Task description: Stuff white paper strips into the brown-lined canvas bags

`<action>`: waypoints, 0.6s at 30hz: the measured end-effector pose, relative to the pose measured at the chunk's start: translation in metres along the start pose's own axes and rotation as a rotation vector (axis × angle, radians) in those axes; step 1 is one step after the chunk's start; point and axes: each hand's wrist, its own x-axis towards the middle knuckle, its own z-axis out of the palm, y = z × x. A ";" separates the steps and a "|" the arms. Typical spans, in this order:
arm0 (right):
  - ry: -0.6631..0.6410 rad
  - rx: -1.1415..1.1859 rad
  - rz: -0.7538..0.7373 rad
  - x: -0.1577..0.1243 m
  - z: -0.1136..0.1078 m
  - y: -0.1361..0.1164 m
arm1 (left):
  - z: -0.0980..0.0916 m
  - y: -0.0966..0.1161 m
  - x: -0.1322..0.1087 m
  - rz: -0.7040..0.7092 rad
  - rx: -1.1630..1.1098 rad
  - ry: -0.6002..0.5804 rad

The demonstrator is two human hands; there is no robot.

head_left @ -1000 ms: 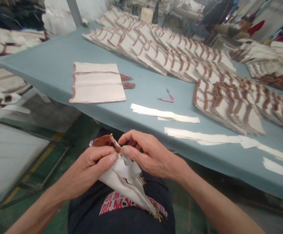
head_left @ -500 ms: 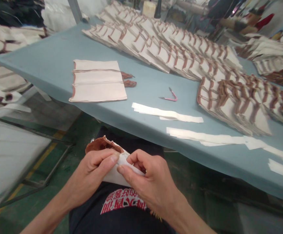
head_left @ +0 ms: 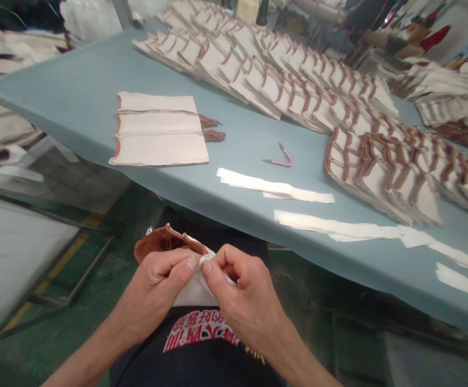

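Low over my lap, both hands pinch a cream fabric piece with a brown inner side that gapes open at the left. My left hand grips its upper edge between thumb and forefinger. Just to the right, almost touching it, my right hand pinches the same edge, thumb on top. The fabric between the fingertips is bunched, and part of the piece is hidden behind my hands. On the blue table lies a flat cream fabric panel with brown seams and brown tails.
Pink-handled thread snips lie beside white fabric strips. More strips run along the table's front edge. Long overlapping rows of cream and brown pieces cover the far side. At the left stands a metal frame.
My right hand's thumb and fingers have come closer to the left fingertips, bunching the edge between them. The brown opening shows slightly wider. The view has shifted a little.
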 end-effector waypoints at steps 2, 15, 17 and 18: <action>-0.008 0.012 0.002 0.000 0.001 0.001 | 0.001 0.000 0.000 -0.015 -0.011 -0.014; 0.041 0.105 0.000 0.003 0.011 0.007 | 0.003 0.014 0.009 -0.111 -0.006 0.007; 0.058 0.116 0.004 0.002 0.012 0.009 | 0.005 0.010 0.007 -0.090 -0.009 0.021; 0.061 0.122 0.006 0.002 0.013 0.010 | 0.007 0.007 0.006 -0.076 -0.008 0.035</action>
